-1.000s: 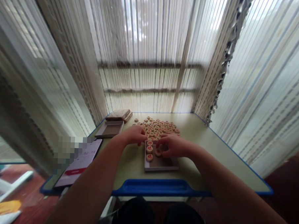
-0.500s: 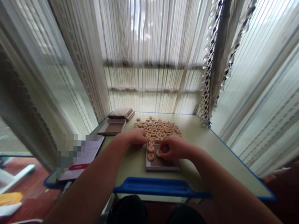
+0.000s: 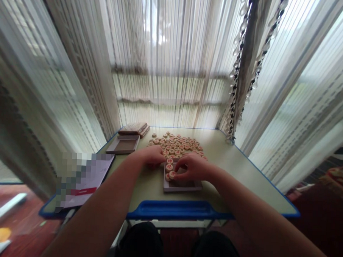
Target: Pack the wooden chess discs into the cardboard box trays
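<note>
A shallow box (image 3: 183,189) lies on the table in front of me, with round wooden Chinese chess pieces along its left side. My right hand (image 3: 195,166) is over the box, thumb and finger closed on a chess piece (image 3: 172,175) with a red character. That piece is at the lower end of the left column, partly over another one. At the box's far left corner my left hand (image 3: 155,155) is closed, its fingertips at the rim. Beyond both hands spreads a cluster of many chess pieces (image 3: 176,142), some hidden behind my fingers.
A second shallow box (image 3: 109,149) stands at the left, in front of a brown folded case or wallet (image 3: 133,129). Nearer on the left lies a tablet-like device (image 3: 101,178), partly blurred out. The table (image 3: 229,165) has a blue tray edge (image 3: 173,209) at the front; curtains hang behind.
My right hand has carried the chess piece leftwards, from the box's middle onto the left column. My left hand stays at the corner. The whole view has shifted slightly.
</note>
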Demonstrator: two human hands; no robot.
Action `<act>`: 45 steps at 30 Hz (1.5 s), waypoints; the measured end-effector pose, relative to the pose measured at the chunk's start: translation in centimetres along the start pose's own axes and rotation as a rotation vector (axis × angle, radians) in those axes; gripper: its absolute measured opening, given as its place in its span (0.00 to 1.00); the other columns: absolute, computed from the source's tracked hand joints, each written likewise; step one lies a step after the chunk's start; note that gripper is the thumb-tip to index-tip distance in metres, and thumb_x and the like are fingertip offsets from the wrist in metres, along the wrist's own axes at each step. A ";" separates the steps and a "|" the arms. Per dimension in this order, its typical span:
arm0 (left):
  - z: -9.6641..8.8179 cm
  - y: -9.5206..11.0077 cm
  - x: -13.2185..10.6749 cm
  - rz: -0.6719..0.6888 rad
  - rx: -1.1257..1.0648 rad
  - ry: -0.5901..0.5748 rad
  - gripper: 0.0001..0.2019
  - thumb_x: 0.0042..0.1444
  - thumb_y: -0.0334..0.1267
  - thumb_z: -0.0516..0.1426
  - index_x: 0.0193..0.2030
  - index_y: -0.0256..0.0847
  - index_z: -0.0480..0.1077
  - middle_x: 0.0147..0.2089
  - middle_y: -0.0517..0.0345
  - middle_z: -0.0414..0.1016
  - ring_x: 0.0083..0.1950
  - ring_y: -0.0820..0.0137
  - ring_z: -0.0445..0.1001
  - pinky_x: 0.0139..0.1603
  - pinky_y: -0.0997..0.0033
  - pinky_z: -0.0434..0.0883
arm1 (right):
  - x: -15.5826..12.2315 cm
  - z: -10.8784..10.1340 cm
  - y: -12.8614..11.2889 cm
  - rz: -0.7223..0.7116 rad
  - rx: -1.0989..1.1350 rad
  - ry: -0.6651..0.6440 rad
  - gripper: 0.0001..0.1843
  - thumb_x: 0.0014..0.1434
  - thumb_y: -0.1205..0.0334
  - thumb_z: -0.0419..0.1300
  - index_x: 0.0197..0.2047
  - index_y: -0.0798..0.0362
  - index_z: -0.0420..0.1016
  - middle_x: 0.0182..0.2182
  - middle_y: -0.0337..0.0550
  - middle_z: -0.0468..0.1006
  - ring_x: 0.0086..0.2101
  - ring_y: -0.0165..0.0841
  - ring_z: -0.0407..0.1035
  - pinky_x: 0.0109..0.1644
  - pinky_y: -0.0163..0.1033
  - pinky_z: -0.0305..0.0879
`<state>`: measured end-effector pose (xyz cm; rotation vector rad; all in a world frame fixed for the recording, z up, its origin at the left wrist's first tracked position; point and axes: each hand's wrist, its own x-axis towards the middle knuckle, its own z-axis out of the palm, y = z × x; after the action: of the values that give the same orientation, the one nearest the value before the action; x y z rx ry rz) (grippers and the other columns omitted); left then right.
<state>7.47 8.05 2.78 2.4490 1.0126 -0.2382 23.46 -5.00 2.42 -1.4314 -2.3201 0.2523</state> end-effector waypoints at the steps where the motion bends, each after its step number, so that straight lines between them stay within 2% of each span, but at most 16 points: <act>1: 0.0 0.1 0.0 -0.001 -0.002 -0.001 0.11 0.43 0.39 0.47 0.18 0.37 0.65 0.15 0.57 0.66 0.17 0.73 0.65 0.17 0.77 0.61 | 0.0 0.0 -0.1 -0.016 -0.017 0.021 0.15 0.48 0.50 0.59 0.30 0.53 0.78 0.20 0.37 0.70 0.23 0.25 0.59 0.29 0.32 0.53; 11: -0.2 0.9 -0.6 -0.049 -0.040 0.001 0.10 0.43 0.39 0.49 0.18 0.37 0.64 0.15 0.58 0.66 0.17 0.73 0.65 0.19 0.76 0.62 | 0.1 0.2 -0.2 -0.029 -0.062 -0.007 0.16 0.49 0.47 0.59 0.32 0.50 0.79 0.21 0.38 0.70 0.26 0.27 0.61 0.30 0.32 0.54; 19: 0.0 0.5 -0.4 -0.016 -0.040 -0.006 0.12 0.44 0.41 0.48 0.18 0.37 0.65 0.16 0.57 0.66 0.17 0.72 0.64 0.20 0.74 0.62 | 0.1 0.3 -0.5 -0.091 -0.059 -0.001 0.13 0.51 0.50 0.58 0.29 0.50 0.79 0.21 0.38 0.71 0.26 0.27 0.62 0.32 0.32 0.55; 24: -0.1 0.6 -0.4 -0.026 -0.008 -0.007 0.13 0.44 0.42 0.49 0.17 0.37 0.65 0.15 0.58 0.66 0.17 0.73 0.64 0.19 0.75 0.61 | 0.1 0.4 -1.0 -0.115 -0.059 0.001 0.15 0.53 0.51 0.56 0.25 0.51 0.78 0.20 0.39 0.72 0.27 0.28 0.62 0.33 0.32 0.56; 29: -0.2 0.9 -0.7 -0.017 -0.002 0.000 0.12 0.43 0.41 0.48 0.17 0.37 0.65 0.15 0.57 0.66 0.18 0.72 0.66 0.19 0.75 0.61 | 0.0 0.4 -0.8 -0.089 -0.098 0.001 0.17 0.53 0.50 0.56 0.22 0.52 0.76 0.18 0.39 0.71 0.27 0.29 0.61 0.31 0.32 0.55; 38: -0.3 1.1 -0.7 -0.008 -0.010 -0.015 0.11 0.43 0.38 0.48 0.17 0.37 0.65 0.15 0.57 0.67 0.18 0.72 0.66 0.20 0.75 0.62 | 0.3 0.9 -0.6 -0.060 -0.111 0.005 0.18 0.52 0.47 0.56 0.24 0.51 0.77 0.19 0.39 0.72 0.27 0.28 0.62 0.32 0.33 0.54; 43: -0.3 1.0 -0.7 0.003 -0.009 -0.006 0.12 0.44 0.40 0.48 0.17 0.37 0.64 0.16 0.57 0.67 0.19 0.72 0.67 0.20 0.76 0.62 | 0.2 0.5 -0.8 -0.068 -0.087 0.028 0.19 0.50 0.46 0.58 0.23 0.52 0.76 0.18 0.39 0.71 0.26 0.28 0.62 0.32 0.33 0.55; 45: -0.4 1.1 -0.8 -0.004 0.001 -0.007 0.12 0.44 0.41 0.48 0.17 0.37 0.65 0.16 0.57 0.67 0.19 0.72 0.66 0.20 0.76 0.62 | 0.3 0.1 -0.6 -0.064 -0.083 0.076 0.18 0.52 0.47 0.56 0.25 0.52 0.76 0.20 0.40 0.71 0.27 0.29 0.62 0.34 0.34 0.56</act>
<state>7.64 7.07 3.74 2.4458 1.0149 -0.2487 22.81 -5.02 2.56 -1.3780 -2.3337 0.0826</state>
